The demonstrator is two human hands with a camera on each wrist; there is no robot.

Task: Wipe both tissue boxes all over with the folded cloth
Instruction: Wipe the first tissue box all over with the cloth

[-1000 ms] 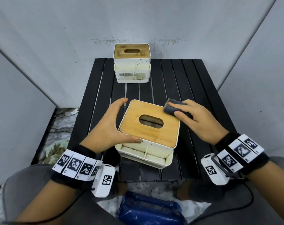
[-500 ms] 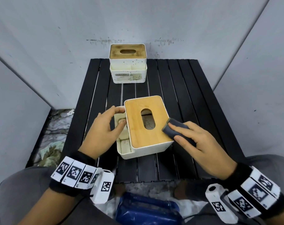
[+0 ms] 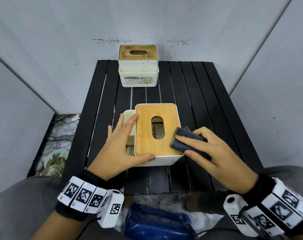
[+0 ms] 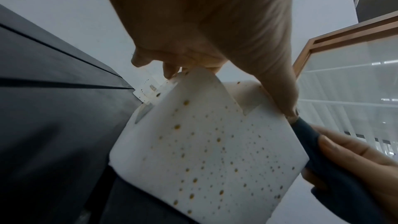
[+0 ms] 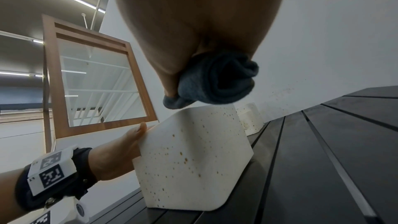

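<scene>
Two tissue boxes sit on a black slatted table [image 3: 208, 101]. The near tissue box [image 3: 156, 130], white with brown specks and a bamboo lid, stands upright in front of the person; its long axis and the oval slot in its lid run away from the person, with a small side tray [image 3: 129, 116] attached on its left. The far tissue box [image 3: 138, 66] stands at the table's back edge against the wall, its lid slot running left to right and its label facing the person. The left hand [image 3: 120, 144] steadies the near box, with straight fingers [image 3: 130, 121] spread across the tray and the thumb laid along the near edge of the lid. The right hand [image 3: 214, 153] grips a folded dark grey cloth [image 3: 185, 140], fingers curled over it and thumb beneath, and presses it on the lid's right edge, near the front corner. Judging from this, the light box could slide or twist on the smooth slats if the cloth pushes sideways harder than the flat left hand can resist. The lid may also shift if it only rests loosely on the box. The cloth could unfold if the grip slackens. The far box looks stained and not yet wiped.
</scene>
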